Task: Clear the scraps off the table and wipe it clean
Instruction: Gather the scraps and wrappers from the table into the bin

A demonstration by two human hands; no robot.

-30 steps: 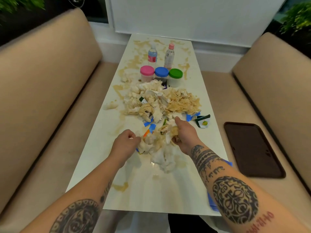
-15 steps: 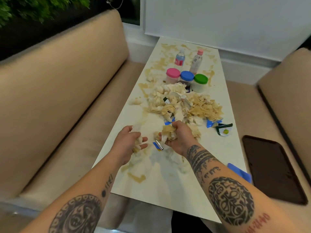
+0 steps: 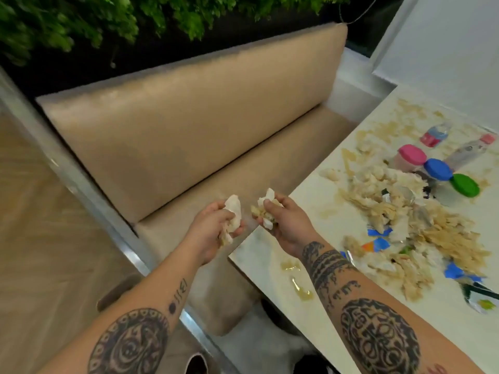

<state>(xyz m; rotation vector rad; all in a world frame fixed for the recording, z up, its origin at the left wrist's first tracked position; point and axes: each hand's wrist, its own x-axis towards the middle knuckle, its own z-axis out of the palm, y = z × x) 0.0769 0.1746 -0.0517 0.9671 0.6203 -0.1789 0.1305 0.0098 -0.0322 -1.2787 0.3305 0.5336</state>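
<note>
Your left hand (image 3: 213,225) is curled round one wad of white, crumpled scraps (image 3: 232,215), and your right hand (image 3: 286,222) is clamped on a second wad (image 3: 266,209), white with yellowish bits in it. The two hands are held close together but do not touch, up in the air at the left edge of the desk (image 3: 270,268): your left one is out over the beige bench seat (image 3: 216,168), your right one just over the desk's edge.

The rest of the scraps lie in one big heap (image 3: 421,228) across the middle of the desk, well to the right of your hands: white and tan torn pieces, with several blue bits of wrapper mixed in. One small stray clump (image 3: 330,174) sits apart from the heap, near the desk's left edge. One torn packet (image 3: 483,298) in green and white lies at the heap's near end, by the right border of the view.

Beyond the heap you have three lidded tubs standing in a row: one with a pink lid (image 3: 411,154), one with a blue lid (image 3: 438,169), one with a green lid (image 3: 465,185). Behind those stand two bottles, blurred: one with a red label (image 3: 434,135) and one with a pink cap (image 3: 471,151).

Yellowish smears (image 3: 298,287) mark the desk top near your right forearm and at its far end.
</note>
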